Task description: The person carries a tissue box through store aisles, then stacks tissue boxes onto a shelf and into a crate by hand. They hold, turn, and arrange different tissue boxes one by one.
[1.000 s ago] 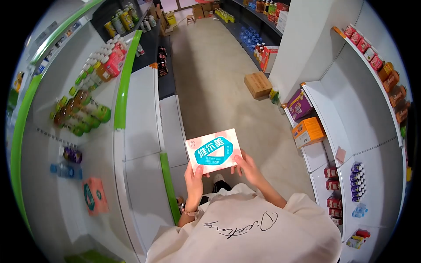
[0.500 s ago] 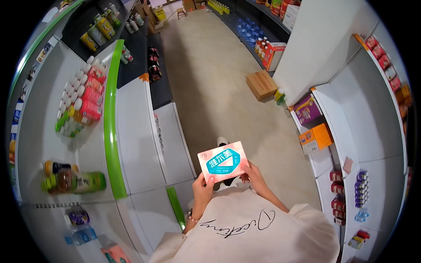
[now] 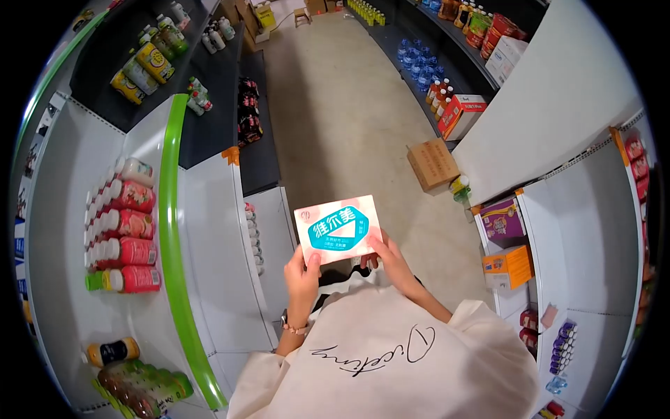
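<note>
A pink and teal box (image 3: 338, 229) with white lettering is held level in front of my chest, over the aisle floor. At its lower left corner, my left hand (image 3: 303, 276) grips it, thumb on the top face. My right hand (image 3: 387, 260) holds the lower right corner, its thumb also on top and the other fingers partly hidden beneath. Below the box lies the front of my cream shirt (image 3: 391, 356) with black script on it.
Pink bottles (image 3: 136, 227) stand on the green-edged left shelf (image 3: 171, 237). A brown carton (image 3: 433, 165) sits on the aisle floor (image 3: 349, 105) beside a white pillar (image 3: 551, 91). On the right shelves are a purple box (image 3: 502, 218) and an orange box (image 3: 508, 268).
The view has moved forward along the aisle, so the left shelf's bottles have slid down in view. Both hands still hold the pink and teal box, now higher in view than half a second ago.
</note>
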Action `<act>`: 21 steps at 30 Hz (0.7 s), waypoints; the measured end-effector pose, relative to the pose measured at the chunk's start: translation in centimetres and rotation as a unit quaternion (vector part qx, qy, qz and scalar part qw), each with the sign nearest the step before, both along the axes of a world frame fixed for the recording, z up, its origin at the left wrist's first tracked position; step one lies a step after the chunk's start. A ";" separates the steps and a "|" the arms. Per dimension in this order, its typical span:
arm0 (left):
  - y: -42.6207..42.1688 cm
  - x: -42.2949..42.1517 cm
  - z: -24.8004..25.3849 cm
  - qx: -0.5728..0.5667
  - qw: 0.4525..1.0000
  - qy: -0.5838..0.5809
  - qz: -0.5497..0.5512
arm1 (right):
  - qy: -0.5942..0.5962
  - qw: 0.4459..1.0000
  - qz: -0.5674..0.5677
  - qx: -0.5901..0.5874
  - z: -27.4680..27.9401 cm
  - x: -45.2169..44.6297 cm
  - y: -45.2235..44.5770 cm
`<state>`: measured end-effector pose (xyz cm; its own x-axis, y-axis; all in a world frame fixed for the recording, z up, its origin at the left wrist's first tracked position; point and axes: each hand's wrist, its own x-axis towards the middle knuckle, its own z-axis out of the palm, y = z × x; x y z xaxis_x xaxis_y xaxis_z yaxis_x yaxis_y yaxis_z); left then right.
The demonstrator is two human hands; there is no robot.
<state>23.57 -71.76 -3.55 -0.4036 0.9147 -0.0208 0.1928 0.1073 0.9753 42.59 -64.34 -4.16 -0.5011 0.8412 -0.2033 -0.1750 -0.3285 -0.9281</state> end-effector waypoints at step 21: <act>33.7 -12.4 -2.5 -0.019 0.991 -0.129 -0.043 | -0.020 0.998 -0.060 -0.014 -0.3 -12.8 32.8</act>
